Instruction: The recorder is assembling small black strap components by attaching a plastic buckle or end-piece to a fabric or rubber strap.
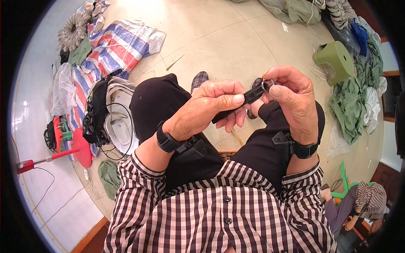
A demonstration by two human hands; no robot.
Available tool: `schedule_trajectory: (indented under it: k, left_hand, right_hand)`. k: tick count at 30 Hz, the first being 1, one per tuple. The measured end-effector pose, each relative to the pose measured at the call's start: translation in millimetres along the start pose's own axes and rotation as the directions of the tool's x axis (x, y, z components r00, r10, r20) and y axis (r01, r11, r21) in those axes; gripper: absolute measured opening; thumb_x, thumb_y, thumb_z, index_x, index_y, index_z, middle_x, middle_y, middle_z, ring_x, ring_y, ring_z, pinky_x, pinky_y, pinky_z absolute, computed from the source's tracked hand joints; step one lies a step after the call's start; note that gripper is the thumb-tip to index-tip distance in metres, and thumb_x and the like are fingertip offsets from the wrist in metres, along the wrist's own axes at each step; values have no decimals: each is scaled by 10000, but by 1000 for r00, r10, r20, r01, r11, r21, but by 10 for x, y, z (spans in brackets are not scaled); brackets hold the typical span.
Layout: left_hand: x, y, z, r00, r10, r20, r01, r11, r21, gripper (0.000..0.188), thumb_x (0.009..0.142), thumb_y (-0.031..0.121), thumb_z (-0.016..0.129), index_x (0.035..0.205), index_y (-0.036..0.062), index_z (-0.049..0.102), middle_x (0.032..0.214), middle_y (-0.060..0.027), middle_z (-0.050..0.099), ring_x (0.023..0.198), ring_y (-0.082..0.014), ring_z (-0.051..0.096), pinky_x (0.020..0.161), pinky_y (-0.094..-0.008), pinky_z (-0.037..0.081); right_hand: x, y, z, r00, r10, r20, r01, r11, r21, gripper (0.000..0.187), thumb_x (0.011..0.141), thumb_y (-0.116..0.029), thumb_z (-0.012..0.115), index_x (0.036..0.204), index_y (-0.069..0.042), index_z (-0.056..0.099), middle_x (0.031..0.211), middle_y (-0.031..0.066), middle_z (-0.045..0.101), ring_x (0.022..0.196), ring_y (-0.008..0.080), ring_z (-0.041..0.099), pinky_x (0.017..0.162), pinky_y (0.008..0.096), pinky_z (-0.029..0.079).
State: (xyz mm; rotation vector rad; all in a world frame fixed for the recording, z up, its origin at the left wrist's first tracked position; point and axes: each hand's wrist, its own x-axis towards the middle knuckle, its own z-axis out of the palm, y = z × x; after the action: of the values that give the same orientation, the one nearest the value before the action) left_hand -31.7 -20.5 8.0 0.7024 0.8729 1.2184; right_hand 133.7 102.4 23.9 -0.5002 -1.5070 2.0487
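Above my lap, both hands hold a narrow black piece [253, 94], long and strap-like, with a rounded, shiny end; its exact kind is too small to make out. My left hand [211, 101] grips its body, the thumb pressed along the top and the fingers underneath. At the shiny end, my right hand [296, 95] pinches with thumb and index finger. The piece slants up to the right, its lower end partly covered by my left fingers. Each wrist wears a black band with a small black device.
At left lie a striped woven plastic sheet [122, 40], a white bag-like container [120, 126] with black cables, and a red disc-ended stand [82, 148]. A green stool [334, 63] and green cloth [348, 105] are at right. Another person [367, 202] sits at lower right.
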Motion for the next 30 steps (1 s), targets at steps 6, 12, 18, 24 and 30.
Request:
schedule_trajectory:
  k: [6,12,18,24,30]
  left_hand:
    - [9,-8,-8,1000,-6,-4,6,1000,-6,209,930,223,503,875,27,552,661,-71,600,482,-76,534,399,-164,372]
    - [7,-6,-2,1000,-20,-21,20,1000,-4,210,928,231,511,873,33,554,660,-62,597,480,-74,531,401,-165,366]
    - [-1,-4,-23,999,-37,-25,37,999,-13,205,925,225,515,875,30,557,646,-57,588,472,-69,515,403,-164,363]
    - [-4,0,-39,999,-33,-11,32,999,-13,205,921,218,520,874,22,560,626,-57,576,452,-66,477,400,-170,356]
    - [-10,15,-53,999,-50,19,50,999,12,212,920,229,523,863,38,597,615,-29,576,496,-53,508,421,-164,372]
  right_hand:
    - [-17,-54,15,1000,12,3,-11,993,-116,229,770,-33,683,991,-3,631,760,-19,543,635,24,518,455,127,366]
    - [-41,-72,39,1000,6,-26,-11,982,-188,224,769,-21,684,987,-8,635,749,-35,516,602,-1,467,455,127,357]
    - [-49,-87,61,999,-27,-28,19,963,-268,216,769,-1,678,981,-11,639,745,-41,507,604,-4,456,460,131,352]
    - [-39,-81,29,1000,-18,0,17,973,-229,221,765,-9,678,982,-11,640,745,-34,527,624,16,486,495,142,375]
    - [-33,-103,-31,996,74,48,-67,987,-148,217,769,-47,671,982,-15,639,760,-2,591,651,50,553,515,149,404]
